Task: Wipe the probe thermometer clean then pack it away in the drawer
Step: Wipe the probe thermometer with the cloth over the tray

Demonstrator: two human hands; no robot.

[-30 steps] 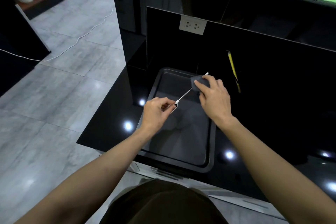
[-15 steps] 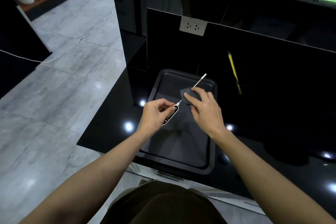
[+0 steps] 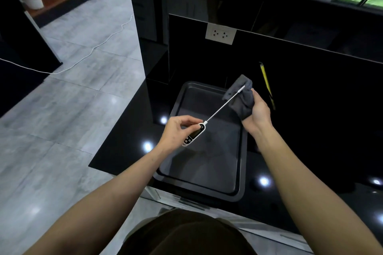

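The white probe thermometer with a dark display and a long thin metal stem is hanging in the air above the far half of a dark rectangular metal baking tray, its stem pointing up and away toward the tray's far right corner. The left hand is pinching the thermometer's body between thumb and curled fingertips, its wrist bent and its forearm reaching in from the near left. The stem's tip is lying against a crumpled dark grey cloth, which the right hand is gripping from the right, fingers wrapped into the fabric and thumb lying along its upper edge; that forearm is stretching in from the near right. The tray is sitting on a glossy black countertop, its near rim at the counter's front edge. A yellow pencil-like stick is lying near the back wall, just right of the cloth. A white double wall socket is sitting on the black backsplash above.
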